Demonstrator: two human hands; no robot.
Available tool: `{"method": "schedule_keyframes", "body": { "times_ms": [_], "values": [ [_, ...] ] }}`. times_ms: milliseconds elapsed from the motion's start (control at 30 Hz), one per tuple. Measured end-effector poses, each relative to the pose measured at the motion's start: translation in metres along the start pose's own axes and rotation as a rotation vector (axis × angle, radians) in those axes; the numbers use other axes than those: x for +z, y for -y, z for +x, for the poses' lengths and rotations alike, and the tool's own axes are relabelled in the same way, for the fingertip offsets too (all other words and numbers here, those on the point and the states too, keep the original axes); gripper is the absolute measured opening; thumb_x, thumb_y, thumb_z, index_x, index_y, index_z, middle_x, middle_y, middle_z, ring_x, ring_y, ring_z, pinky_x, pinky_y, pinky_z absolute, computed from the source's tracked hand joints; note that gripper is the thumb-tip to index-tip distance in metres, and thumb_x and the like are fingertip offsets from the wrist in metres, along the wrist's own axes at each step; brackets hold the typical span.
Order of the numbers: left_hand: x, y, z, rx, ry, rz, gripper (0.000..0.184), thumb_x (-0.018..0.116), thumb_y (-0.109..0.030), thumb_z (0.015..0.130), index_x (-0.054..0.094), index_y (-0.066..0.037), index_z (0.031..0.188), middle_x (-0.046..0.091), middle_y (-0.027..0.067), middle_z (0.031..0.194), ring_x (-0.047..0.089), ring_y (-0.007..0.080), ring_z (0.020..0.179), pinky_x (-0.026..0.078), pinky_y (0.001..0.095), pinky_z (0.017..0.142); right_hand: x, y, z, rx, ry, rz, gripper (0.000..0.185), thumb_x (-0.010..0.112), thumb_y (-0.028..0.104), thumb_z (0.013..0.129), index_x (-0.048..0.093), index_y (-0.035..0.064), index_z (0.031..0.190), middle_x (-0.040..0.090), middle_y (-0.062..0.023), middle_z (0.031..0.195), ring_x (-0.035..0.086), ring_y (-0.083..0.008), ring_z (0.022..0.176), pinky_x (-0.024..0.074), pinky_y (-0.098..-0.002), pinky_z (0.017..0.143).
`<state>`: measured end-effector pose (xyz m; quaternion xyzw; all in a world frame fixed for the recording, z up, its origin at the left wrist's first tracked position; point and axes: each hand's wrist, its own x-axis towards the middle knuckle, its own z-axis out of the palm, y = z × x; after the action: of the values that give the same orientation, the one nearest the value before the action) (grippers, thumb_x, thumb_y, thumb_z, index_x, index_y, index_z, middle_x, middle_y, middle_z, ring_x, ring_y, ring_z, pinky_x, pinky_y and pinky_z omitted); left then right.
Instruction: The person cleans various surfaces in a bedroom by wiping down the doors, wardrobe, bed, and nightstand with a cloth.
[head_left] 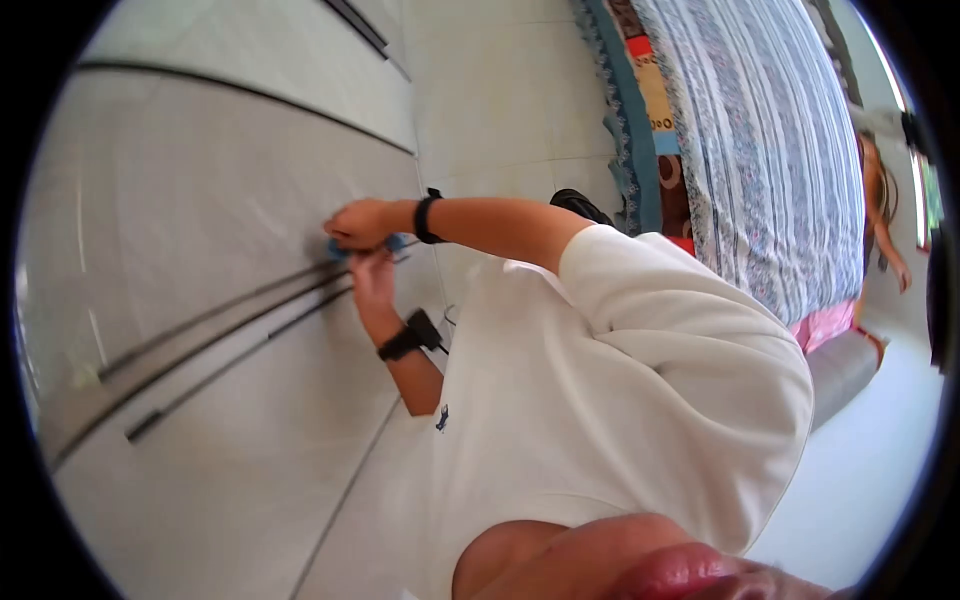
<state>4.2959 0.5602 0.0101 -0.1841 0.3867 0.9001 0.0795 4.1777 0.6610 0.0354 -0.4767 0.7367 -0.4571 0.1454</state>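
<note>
My right hand (362, 224), with a black band on its wrist, is closed on a blue thing (342, 248) that looks like a cloth. The blue thing shows on both sides of the hands, but blur hides its exact form. My left hand (373, 274) presses against the same blue thing, just below the right hand in the picture. The left fingers are partly hidden. A black device is strapped to the left wrist. Both hands are at a light, glossy panel (230, 170), beside long dark handle bars (215, 375).
Dark seams (250, 92) divide the panelled surface. Pale floor tiles (500, 80) lie between it and a bed with a striped blue-white cover (755, 130). A black shoe or similar item (580, 205) is near the bed. Another person (875, 190) is at the far right by a window.
</note>
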Motion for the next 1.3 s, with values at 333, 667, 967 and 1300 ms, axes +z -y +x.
{"method": "schedule_keyframes", "body": {
  "times_ms": [333, 667, 967, 1300],
  "values": [
    [0.239, 0.113, 0.126, -0.303, 0.308, 0.34, 0.041, 0.061, 0.006, 0.076, 0.048, -0.002, 0.114, 0.054, 0.0114, 0.113, 0.052, 0.0254, 0.11, 0.039, 0.0367, 0.099, -0.165, -0.1, -0.285, 0.869, -0.112, 0.924, 0.086, 0.039, 0.075, 0.084, 0.039, 0.0113, 0.143, 0.043, -0.0143, 0.143, 0.042, -0.0329, 0.13, 0.0413, -0.0454, 0.1],
    [0.452, 0.31, 0.226, 0.177, 0.754, 1.073, 0.038, 0.06, 0.009, 0.081, 0.054, -0.008, 0.114, 0.057, 0.0025, 0.098, 0.056, 0.0131, 0.084, 0.047, 0.026, 0.076, -0.253, -0.107, -0.61, 0.779, -1.122, 0.584, 0.043, 0.072, 0.034, 0.081, 0.067, 0.0017, 0.108, 0.065, -0.0046, 0.092, 0.058, -0.0142, 0.079, 0.0471, -0.0315, 0.071],
    [0.521, 0.459, 0.23, -0.143, 1.118, 1.398, 0.043, 0.061, -0.001, 0.082, 0.056, -0.014, 0.123, 0.061, 0.0051, 0.108, 0.059, 0.0172, 0.087, 0.049, 0.0334, 0.073, -0.148, -0.195, -0.751, 1.61, -1.951, 0.427, 0.054, 0.066, 0.035, 0.084, 0.056, -0.0032, 0.121, 0.061, -0.0185, 0.113, 0.059, -0.0316, 0.103, 0.0462, -0.0389, 0.086],
    [0.487, 0.63, 0.316, 0.137, 2.081, 1.518, 0.089, 0.07, -0.006, 0.077, 0.023, -0.022, 0.15, 0.054, 0.0248, 0.125, 0.055, 0.0398, 0.107, 0.049, 0.0433, 0.083, -0.223, -0.215, -0.655, 1.387, -2.101, 0.141, 0.051, 0.07, 0.036, 0.081, 0.057, -0.0018, 0.113, 0.061, -0.0227, 0.11, 0.06, -0.0342, 0.099, 0.0469, -0.0413, 0.084]
  ]
}}
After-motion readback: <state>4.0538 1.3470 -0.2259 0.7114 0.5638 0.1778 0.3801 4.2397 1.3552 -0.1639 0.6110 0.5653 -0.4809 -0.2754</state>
